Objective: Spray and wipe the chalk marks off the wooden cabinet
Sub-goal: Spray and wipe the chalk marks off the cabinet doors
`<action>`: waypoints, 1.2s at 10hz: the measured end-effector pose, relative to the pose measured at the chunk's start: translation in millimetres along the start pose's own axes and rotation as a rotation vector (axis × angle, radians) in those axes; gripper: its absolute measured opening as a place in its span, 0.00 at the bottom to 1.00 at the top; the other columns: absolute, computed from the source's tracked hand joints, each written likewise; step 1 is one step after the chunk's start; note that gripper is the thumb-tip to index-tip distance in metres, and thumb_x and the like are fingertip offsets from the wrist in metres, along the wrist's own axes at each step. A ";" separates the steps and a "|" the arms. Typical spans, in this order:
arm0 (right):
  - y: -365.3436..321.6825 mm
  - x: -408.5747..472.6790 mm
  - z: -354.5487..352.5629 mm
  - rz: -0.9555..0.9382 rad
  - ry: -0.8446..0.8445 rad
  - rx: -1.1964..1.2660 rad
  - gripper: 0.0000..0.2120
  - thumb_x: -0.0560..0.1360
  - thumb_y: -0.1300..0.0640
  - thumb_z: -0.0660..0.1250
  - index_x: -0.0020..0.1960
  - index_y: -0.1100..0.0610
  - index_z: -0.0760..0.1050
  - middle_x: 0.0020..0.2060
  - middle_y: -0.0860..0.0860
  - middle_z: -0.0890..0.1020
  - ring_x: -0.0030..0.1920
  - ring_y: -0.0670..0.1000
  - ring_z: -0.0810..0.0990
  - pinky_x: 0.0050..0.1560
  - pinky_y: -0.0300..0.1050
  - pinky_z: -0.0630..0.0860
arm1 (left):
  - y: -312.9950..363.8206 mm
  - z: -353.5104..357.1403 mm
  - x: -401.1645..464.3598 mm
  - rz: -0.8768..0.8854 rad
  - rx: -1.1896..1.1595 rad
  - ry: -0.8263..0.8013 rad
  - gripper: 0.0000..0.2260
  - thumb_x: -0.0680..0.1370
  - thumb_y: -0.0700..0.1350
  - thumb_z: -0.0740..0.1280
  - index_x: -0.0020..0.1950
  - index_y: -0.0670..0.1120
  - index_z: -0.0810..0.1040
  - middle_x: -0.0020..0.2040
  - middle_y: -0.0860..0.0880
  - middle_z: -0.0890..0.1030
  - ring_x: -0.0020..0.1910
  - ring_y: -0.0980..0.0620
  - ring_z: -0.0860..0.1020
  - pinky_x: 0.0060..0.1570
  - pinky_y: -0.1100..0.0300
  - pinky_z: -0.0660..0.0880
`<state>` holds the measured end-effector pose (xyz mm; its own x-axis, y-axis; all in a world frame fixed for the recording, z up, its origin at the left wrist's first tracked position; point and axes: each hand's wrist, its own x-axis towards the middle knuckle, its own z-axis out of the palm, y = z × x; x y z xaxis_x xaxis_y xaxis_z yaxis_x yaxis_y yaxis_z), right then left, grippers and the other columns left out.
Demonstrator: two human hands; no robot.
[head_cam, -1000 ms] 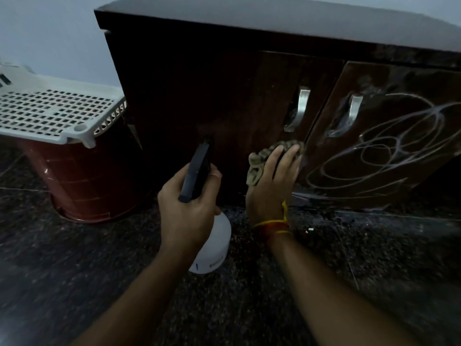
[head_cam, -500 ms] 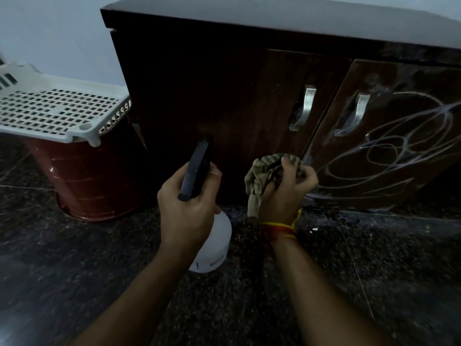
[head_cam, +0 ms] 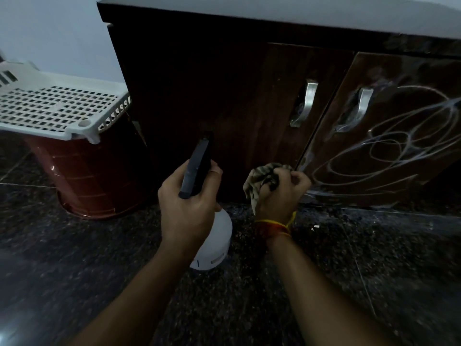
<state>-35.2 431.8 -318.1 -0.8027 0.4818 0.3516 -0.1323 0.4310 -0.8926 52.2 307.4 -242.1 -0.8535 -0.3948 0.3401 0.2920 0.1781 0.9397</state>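
White looping chalk marks (head_cam: pixel 399 146): at 2 o'clock from right hand (head_cam: pixel 280 193), nearer, fisted around bunched beige cloth (head_cam: pixel 259 179); left hand (head_cam: pixel 187 208) grips white spray bottle (head_cam: pixel 212 243).

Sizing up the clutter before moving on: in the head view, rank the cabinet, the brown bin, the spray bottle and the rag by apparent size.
1. Cabinet, by far the largest.
2. Brown bin.
3. Spray bottle, partly hidden by the left hand.
4. Rag, bunched in the right hand, so its true size is unsure.

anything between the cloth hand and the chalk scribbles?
Head view: nothing. Bare door wood separates the right hand, balling the cloth, from the chalk marks.
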 end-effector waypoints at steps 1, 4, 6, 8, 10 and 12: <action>-9.9 2.8 4.8 -0.066 0.111 -0.009 0.15 0.66 0.74 0.62 0.50 0.66 0.78 0.59 0.67 0.65 0.52 0.54 0.67 0.55 0.27 0.61 | -2.6 -2.1 0.2 -0.009 0.002 0.010 0.05 0.80 0.41 0.65 0.45 0.48 0.77 0.42 0.29 0.77 0.26 0.46 0.74 0.28 0.69 0.72; 3.0 1.2 9.4 0.660 0.048 0.032 0.10 0.77 0.61 0.62 0.57 0.59 0.78 0.59 0.65 0.76 0.58 0.64 0.75 0.59 0.47 0.66 | -3.7 -7.7 1.8 0.004 0.010 0.019 0.05 0.80 0.41 0.65 0.46 0.49 0.77 0.42 0.30 0.78 0.23 0.52 0.74 0.28 0.69 0.72; -21.0 0.3 10.0 1.016 -0.323 0.378 0.19 0.83 0.63 0.46 0.34 0.55 0.60 0.34 0.51 0.67 0.33 0.46 0.67 0.39 0.34 0.72 | -3.6 -10.2 0.9 -0.004 0.026 0.032 0.05 0.80 0.41 0.65 0.46 0.49 0.78 0.42 0.29 0.78 0.25 0.46 0.74 0.28 0.69 0.72; -8.9 20.7 40.5 1.181 -0.281 0.619 0.20 0.82 0.54 0.50 0.35 0.53 0.73 0.23 0.51 0.77 0.35 0.53 0.72 0.48 0.46 0.73 | -5.2 -10.1 0.4 -0.008 0.020 0.025 0.05 0.80 0.41 0.65 0.47 0.50 0.78 0.42 0.30 0.78 0.25 0.48 0.74 0.28 0.68 0.72; -14.9 10.8 36.7 1.338 -0.348 0.769 0.17 0.82 0.52 0.53 0.70 0.51 0.65 0.73 0.57 0.62 0.72 0.59 0.61 0.70 0.57 0.60 | -5.8 -9.0 1.3 -0.012 0.018 0.033 0.04 0.80 0.41 0.65 0.48 0.48 0.78 0.40 0.39 0.81 0.23 0.55 0.75 0.28 0.69 0.72; -28.5 27.8 38.2 1.306 -0.307 0.792 0.08 0.82 0.55 0.55 0.59 0.52 0.70 0.70 0.57 0.66 0.69 0.58 0.65 0.59 0.53 0.67 | -10.7 -9.1 1.8 -0.034 0.046 0.047 0.03 0.80 0.41 0.65 0.51 0.44 0.78 0.42 0.40 0.81 0.24 0.53 0.76 0.28 0.69 0.72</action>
<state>-76.0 403.8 -293.7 -0.6719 -0.0239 -0.7402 0.5450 -0.6928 -0.4723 51.5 296.6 -251.2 -0.8409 -0.4430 0.3108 0.2426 0.2046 0.9483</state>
